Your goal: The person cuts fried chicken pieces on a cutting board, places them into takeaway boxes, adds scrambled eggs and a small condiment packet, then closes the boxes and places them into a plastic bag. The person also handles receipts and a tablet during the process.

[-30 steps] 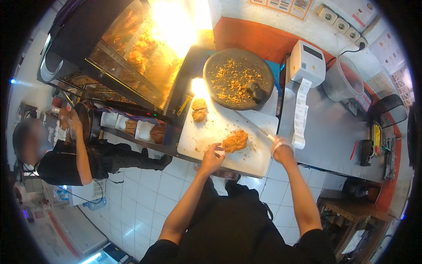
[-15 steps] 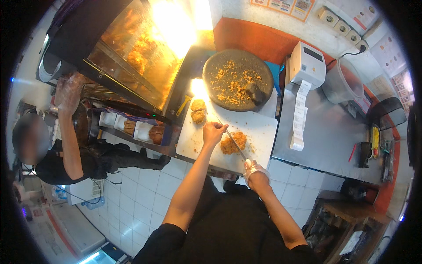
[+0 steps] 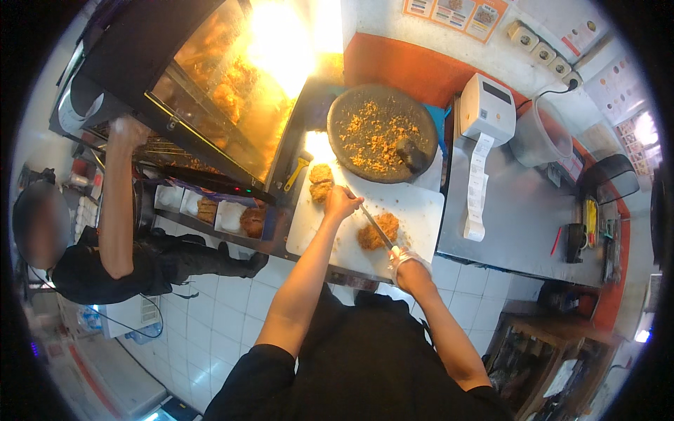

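My right hand (image 3: 409, 269), in a clear plastic glove, is closed around the handle of a knife (image 3: 378, 228). My left hand (image 3: 342, 203), bare, pinches the knife near its tip. The blade lies across a crumbly, golden-brown piece of fried chicken (image 3: 370, 238) on the white cutting board (image 3: 305, 235). Two more fried pieces (image 3: 321, 184) sit by the board's left edge, close to my left hand. Behind the board stands a dark, round stone mortar (image 3: 344, 140) with orange crumbs and a dark pestle (image 3: 410, 154) in it.
At the left is a lit glass food cabinet (image 3: 217, 105), with boxes of food (image 3: 232, 216) below it. A yellow-handled tool (image 3: 296, 174) lies beside the board. A co-worker (image 3: 116, 259) reaches to the cabinet. A label printer (image 3: 486, 109) trails paper over the steel counter (image 3: 519, 217).
Both my hands stay on the knife, its blade still across the chicken. The co-worker's raised hand has moved right and in toward the cabinet. The view has shifted slightly.
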The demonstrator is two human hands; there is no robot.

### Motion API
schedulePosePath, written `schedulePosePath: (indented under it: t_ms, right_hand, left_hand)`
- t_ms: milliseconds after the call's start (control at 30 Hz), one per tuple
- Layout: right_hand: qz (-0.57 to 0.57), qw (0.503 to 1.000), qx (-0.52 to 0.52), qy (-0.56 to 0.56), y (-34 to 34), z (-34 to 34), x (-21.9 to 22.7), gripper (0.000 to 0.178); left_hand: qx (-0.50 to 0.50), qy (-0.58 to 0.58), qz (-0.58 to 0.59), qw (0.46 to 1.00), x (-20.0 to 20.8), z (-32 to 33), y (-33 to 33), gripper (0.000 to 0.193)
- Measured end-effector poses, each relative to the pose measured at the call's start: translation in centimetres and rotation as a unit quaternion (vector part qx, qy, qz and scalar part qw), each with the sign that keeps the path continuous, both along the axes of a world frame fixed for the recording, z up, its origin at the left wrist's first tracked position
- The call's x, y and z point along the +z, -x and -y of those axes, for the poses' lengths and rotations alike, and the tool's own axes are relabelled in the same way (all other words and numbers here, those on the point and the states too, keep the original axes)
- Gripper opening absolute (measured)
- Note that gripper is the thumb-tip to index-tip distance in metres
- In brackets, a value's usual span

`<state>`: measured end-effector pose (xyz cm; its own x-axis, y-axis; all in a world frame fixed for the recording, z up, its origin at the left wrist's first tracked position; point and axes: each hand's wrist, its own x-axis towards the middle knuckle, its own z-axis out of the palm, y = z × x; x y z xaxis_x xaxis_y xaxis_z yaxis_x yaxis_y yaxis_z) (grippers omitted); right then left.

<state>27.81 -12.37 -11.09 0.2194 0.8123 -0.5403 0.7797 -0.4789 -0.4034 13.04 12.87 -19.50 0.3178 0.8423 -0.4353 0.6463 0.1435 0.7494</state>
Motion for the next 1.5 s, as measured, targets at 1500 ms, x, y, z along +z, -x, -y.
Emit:
schedulePosePath:
  t_ms: [1500]
  right_hand:
    - [0.054,0.996,-0.05,-0.04,-1.9,3.3,-5.2,0.054]
  left_hand:
    - [0.001,-0.071,-0.027,0.997,-1.3,1.9,-3.6,0.028]
